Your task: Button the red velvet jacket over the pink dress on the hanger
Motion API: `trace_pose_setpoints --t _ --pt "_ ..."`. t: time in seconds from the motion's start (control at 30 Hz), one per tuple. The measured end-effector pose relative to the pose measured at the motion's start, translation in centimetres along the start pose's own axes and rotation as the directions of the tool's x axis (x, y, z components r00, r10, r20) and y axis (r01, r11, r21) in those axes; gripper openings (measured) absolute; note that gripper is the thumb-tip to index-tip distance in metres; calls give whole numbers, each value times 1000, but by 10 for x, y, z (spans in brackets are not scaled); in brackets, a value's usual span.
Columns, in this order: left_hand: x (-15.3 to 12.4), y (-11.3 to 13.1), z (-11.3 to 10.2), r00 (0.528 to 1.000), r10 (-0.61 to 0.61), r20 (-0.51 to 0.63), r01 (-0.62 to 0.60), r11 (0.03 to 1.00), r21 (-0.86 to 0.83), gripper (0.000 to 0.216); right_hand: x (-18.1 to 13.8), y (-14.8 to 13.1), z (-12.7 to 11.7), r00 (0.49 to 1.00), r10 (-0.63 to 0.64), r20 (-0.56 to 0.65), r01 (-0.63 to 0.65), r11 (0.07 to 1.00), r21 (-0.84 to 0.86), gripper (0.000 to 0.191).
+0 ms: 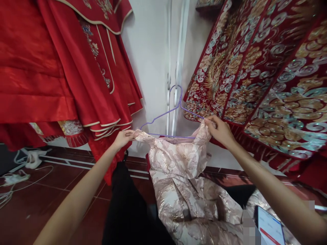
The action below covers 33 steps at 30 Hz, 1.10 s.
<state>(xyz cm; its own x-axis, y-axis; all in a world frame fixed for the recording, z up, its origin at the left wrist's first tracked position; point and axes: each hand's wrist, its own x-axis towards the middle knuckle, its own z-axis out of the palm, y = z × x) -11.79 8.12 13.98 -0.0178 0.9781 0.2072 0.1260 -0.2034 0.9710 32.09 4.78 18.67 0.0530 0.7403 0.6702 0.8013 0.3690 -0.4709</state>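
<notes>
A pale pink dress (178,160) with a shiny floral pattern hangs between my hands, its skirt spread over my lap. Inside its neckline sits a purple wire hanger (163,111), hook upward. My left hand (125,137) pinches the dress's shoulder strap at the hanger's left end. At the other end, my right hand (217,127) grips the opposite strap beside the hanger's arm. Both hands are closed on the fabric.
Red garments (102,68) hang at the left, and richly embroidered dark red ones (255,68) at the right. White metal uprights (176,51) stand between them. A phone (269,226) lies at lower right. White cables (15,183) lie on the tiled floor.
</notes>
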Motion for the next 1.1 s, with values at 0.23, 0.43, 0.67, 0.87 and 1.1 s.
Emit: trace_pose_setpoints --t 0.23,0.43,0.67,0.87,1.1 --pt "-3 -15 3 1000 -11 -28 9 996 -84 36 0 0 -2 1000 -11 -1 11 1000 1 34" --pt "0 -19 4 998 -69 3 69 984 -164 35 1 2 -1 999 -41 -2 41 999 1 37" --pt "0 -17 3 995 -66 74 75 990 -123 34 0 3 -2 1000 -31 -2 31 1000 2 36" --pt "-10 -19 2 988 -81 128 96 988 -120 32 2 3 -1 1000 -30 0 30 1000 2 32" --pt "2 -7 6 994 -47 99 58 992 -109 35 2 6 1 999 -40 30 39 999 29 34"
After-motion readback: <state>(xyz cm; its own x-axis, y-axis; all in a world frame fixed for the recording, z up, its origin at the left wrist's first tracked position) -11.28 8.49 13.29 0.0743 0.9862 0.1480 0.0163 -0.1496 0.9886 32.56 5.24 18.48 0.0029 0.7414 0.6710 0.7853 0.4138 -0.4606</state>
